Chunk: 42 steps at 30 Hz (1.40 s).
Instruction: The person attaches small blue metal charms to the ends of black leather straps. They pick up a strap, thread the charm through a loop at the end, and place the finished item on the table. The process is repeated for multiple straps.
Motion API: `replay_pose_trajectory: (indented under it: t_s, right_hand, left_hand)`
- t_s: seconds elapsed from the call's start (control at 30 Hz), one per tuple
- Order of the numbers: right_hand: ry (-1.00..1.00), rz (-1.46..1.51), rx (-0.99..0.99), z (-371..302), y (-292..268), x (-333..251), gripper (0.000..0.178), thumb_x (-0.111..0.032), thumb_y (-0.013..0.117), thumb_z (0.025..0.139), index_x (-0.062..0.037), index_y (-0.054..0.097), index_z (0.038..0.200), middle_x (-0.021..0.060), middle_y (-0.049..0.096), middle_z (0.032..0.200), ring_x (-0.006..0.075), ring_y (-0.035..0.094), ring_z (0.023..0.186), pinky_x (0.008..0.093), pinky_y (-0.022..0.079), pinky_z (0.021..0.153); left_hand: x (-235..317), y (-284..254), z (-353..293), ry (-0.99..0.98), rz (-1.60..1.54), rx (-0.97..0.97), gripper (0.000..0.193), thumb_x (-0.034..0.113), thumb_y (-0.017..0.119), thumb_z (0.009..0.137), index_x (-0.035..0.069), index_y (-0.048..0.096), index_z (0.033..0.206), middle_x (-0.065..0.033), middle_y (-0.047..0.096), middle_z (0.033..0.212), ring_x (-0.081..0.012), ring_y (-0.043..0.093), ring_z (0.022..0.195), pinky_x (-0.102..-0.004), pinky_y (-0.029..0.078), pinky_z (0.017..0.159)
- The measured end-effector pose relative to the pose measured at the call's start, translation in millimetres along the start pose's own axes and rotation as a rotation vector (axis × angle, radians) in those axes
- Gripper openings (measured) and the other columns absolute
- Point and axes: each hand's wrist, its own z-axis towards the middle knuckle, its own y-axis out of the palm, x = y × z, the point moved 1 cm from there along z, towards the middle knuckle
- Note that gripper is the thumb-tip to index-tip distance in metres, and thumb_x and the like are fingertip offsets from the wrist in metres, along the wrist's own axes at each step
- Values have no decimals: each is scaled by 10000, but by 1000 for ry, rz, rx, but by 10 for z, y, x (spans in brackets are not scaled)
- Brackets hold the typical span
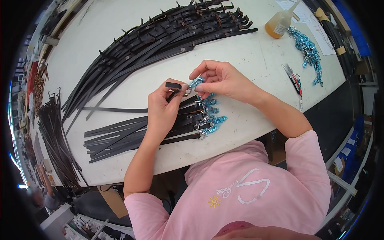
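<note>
My left hand (165, 102) is closed around a black strap (173, 85), its end bent over in a loop between thumb and fingers. The strap's long tail (116, 109) seems to run out to the left over the table. Between my two hands is a metal clasp in blue film (196, 82), with a silvery ring on the strap side. My right hand (224, 82) pinches this clasp by its film-covered part. Just below my hands lies a group of black straps (116, 138), with blue-wrapped metal clasps (218, 119) at their right ends.
A large pile of black straps (160, 38) covers the far left. On the right are a bottle of amber liquid (278, 26), a heap of blue-wrapped clasps (307, 50) and a red-and-black hand tool (295, 82). More straps (60, 140) hang over the left edge.
</note>
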Motion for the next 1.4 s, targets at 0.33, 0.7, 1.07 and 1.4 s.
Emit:
replay_pose_trajectory:
  t_s: [0.33, 0.7, 1.07, 1.4]
  right_hand:
    - [-31, -73, -161, -284, -484, -409, 186, -149, 630, 976, 30, 675, 998, 81, 698, 763, 134, 684, 698, 251, 549, 637]
    - [-63, -401, 89, -180, -217, -75, 279, -239, 569, 996, 3, 679, 912, 27, 661, 759, 91, 629, 729, 253, 523, 652]
    - [-242, -770, -318, -546, -247, -561, 211, -211, 697, 932, -43, 703, 1059, 53, 722, 1013, 216, 676, 857, 333, 540, 772]
    - [-9, -194, -75, 0, 54, -76, 221, -117, 650, 970, 23, 640, 1140, 76, 691, 942, 103, 673, 810, 240, 572, 744]
  left_hand:
    - [-15, -113, -3, 5, 61, 26, 74, 24, 628, 972, -41, 651, 944, -53, 676, 801, -86, 632, 764, -235, 504, 729]
    - [96, -90, -36, 85, 138, -20, 61, -45, 614, 925, -26, 659, 962, -73, 694, 818, -101, 660, 760, -242, 507, 711]
    - [123, -126, -36, 4, -47, -94, 91, 61, 660, 963, -27, 681, 969, -51, 699, 843, -101, 670, 804, -249, 543, 769]
    - [142, -127, -8, -34, -8, -129, 82, 66, 705, 923, -7, 686, 956, -9, 655, 757, -53, 557, 673, -227, 445, 614]
